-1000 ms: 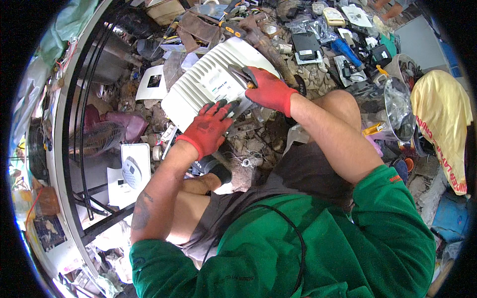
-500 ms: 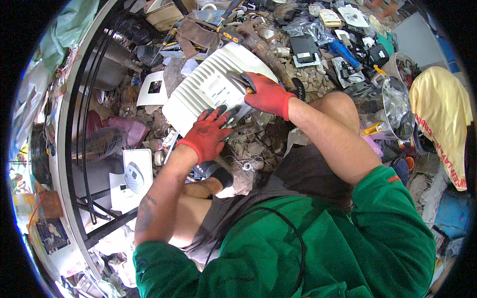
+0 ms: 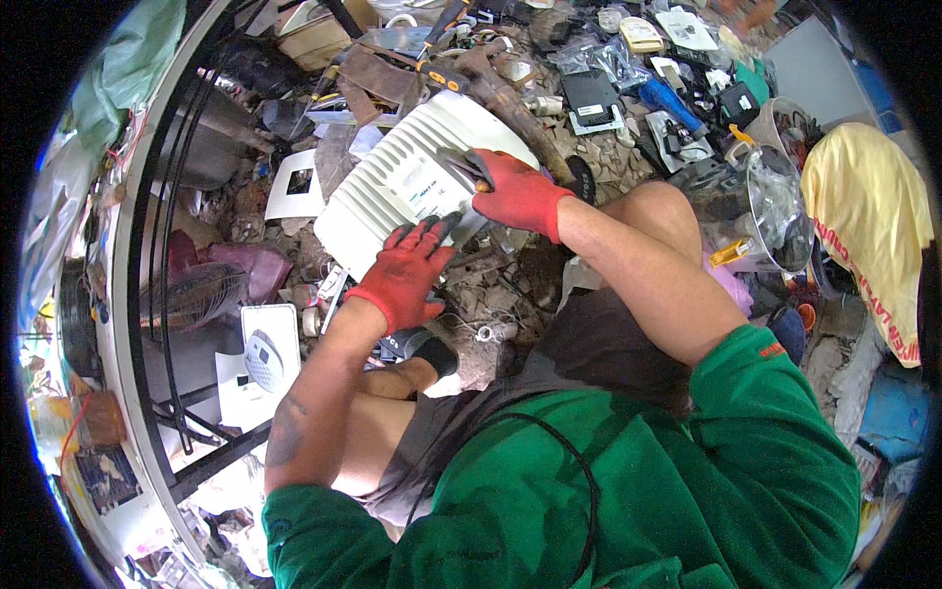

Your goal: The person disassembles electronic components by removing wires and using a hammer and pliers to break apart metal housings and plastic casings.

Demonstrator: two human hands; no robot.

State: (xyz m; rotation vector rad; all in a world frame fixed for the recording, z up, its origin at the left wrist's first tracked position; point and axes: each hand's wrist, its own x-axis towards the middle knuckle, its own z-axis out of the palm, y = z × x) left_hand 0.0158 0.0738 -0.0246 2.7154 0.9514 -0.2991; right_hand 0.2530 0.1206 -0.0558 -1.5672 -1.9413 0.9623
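Note:
A white ribbed plastic casing with a printed label lies tilted on the littered ground in front of me. My left hand, in a red glove with dark fingertips, rests on its near edge. Its fingers are spread out flat. My right hand, also red-gloved, is closed around a dark metal hand tool over the casing's right part. The tool's flat end lies near the label. My fingers cover its handle, so its exact kind is hidden.
A black metal frame stands at the left. Screwdrivers and scrap lie behind the casing. At the right are a black box-shaped part, a blue cylinder, a clear bucket and a yellow sack.
The whole view has shifted slightly. Both hands keep nearly the same places on and over the casing, with the tool still in my right hand.

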